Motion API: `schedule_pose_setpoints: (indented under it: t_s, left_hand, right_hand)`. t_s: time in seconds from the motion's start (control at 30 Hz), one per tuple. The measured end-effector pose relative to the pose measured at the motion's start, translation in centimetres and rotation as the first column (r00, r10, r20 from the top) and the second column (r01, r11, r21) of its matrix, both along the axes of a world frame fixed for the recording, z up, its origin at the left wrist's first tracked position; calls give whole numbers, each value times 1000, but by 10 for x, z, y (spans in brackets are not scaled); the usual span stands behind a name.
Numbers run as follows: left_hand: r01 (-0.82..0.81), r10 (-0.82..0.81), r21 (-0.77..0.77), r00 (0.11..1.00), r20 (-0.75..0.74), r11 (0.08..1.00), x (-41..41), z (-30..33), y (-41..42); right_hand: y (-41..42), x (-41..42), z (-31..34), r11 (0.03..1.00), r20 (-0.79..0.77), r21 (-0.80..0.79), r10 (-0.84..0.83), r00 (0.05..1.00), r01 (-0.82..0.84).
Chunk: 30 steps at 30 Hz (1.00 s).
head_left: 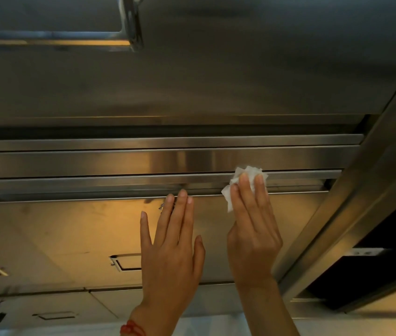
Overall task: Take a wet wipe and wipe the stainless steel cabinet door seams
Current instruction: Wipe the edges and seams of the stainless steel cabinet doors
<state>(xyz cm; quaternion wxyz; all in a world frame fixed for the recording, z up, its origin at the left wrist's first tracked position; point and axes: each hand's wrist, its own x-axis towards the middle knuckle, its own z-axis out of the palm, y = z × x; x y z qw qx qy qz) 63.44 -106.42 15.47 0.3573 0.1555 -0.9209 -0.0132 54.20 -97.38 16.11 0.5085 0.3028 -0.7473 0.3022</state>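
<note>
Nearest the camera, a red bead bracelet is worn on the left wrist. Two hands are seen, both laid against the lower cabinet door. The left hand is spread flat, fingers straight, nothing held; its fingertips just reach the door's top edge. The right hand is just beside it, and one crumpled wet wipe is pressed under its straight fingers, so it's pressed rather than pinched, as far as can be told.

The wipe is sat right on the seam above that door, near its right end, close to the upright frame post. The seam's long axis runs left to right, so most of what's left to wipe lies off to the left of the wipe, past the left hand. A sideways drag along that line is probably what's needed next.

Further up, two more rails are stacked above, then one upper door with a handle at its top left. Three recessed pulls are counted on the lower doors.
</note>
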Motion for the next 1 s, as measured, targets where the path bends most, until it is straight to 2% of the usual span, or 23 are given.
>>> schedule_pose_setpoints:
  t_s: [0.23, 0.4, 0.5, 0.6, 0.7, 0.83, 1.0]
  left_hand:
    - [-18, 18, 8, 1000, 19, 1000, 0, 2, 4]
    - [-34, 35, -8, 999, 29, 999, 0, 2, 6]
    - [-46, 47, -8, 998, 37, 999, -1, 2, 8]
    - [-34, 34, -15, 998, 52, 999, -5, 2, 14]
    - [-31, 32, -19, 997, 64, 999, -9, 3, 20]
    - [-41, 42, -22, 997, 57, 999, -12, 3, 24]
    - [-56, 58, -28, 996, 74, 998, -14, 3, 26]
  right_hand:
    - [-4, 2, 5, 990, -62, 103, 98, 993, -92]
    - [13, -7, 3, 1000, -4, 20, -1, 1000, 1]
    - [4, 0, 5, 1000, 13, -3, 21, 1000, -21]
    - [-2, 4, 8, 994, -38, 69, 88, 995, -85]
    - [7, -2, 8, 992, -48, 98, 81, 996, -76]
    - [22, -12, 6, 998, -12, 54, 18, 1000, -17]
    - [15, -8, 6, 999, 20, -10, 44, 999, -44]
